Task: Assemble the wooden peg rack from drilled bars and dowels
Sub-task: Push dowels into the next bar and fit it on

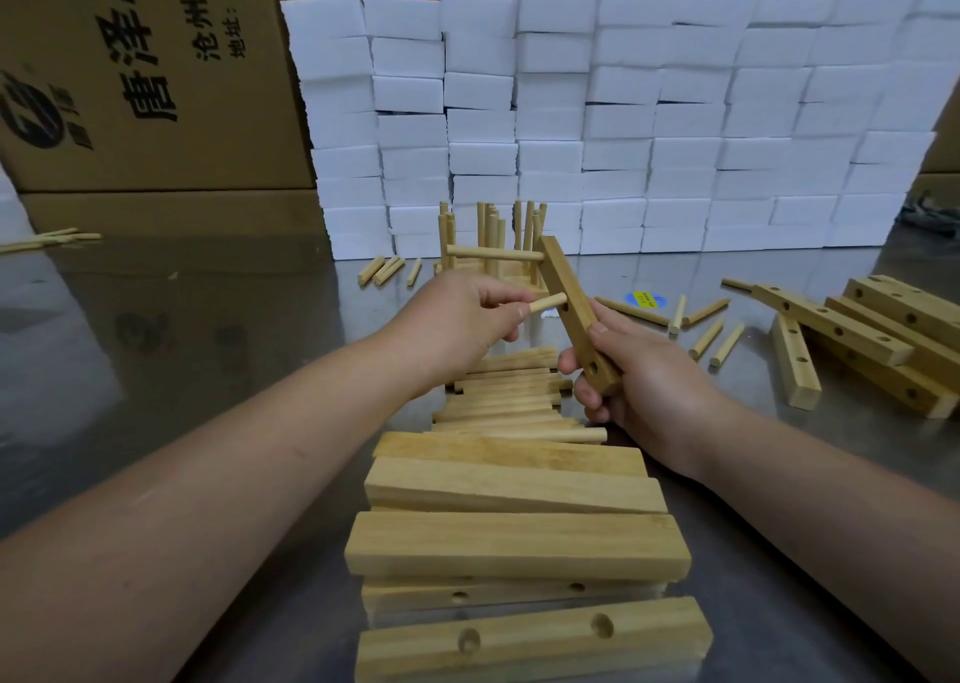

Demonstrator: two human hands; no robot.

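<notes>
Your right hand (639,386) grips the drilled bar (563,287) low, tilting its holes toward your left hand (457,318), whose fingers (498,298) pinch a dowel (548,303) at the middle hole (top hole already pegged).

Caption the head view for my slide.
Right hand grips a drilled bar, one dowel seated; left hand pinches a second dowel beside it.

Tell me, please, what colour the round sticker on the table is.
Yellow with a blue edge; the sticker shows best in the head view.
</notes>
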